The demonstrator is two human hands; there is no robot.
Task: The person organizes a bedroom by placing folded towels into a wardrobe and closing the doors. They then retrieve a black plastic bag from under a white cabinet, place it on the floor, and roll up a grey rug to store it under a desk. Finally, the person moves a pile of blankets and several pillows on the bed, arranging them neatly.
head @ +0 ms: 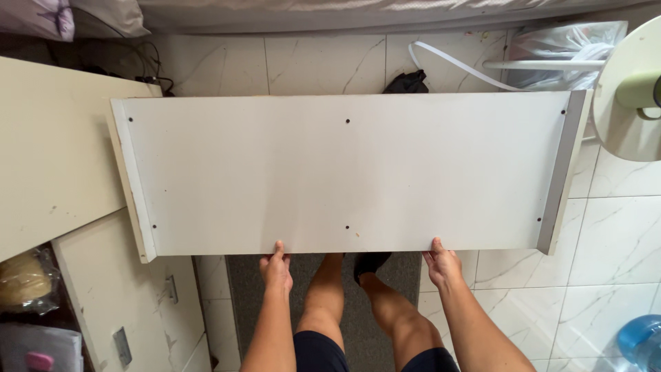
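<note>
You are looking straight down at a long white furniture panel (348, 172) held level in front of you above a marble-tiled floor (620, 234). Your left hand (276, 268) grips its near edge, thumb on top, fingers curled out of sight underneath. Your right hand (442, 264) clamps the same edge further right, in the same way. An upright board is joined to each short end of the panel. Your bare legs stand over a grey mat (358, 324) below. A cream board (48, 151) lies to the left.
</note>
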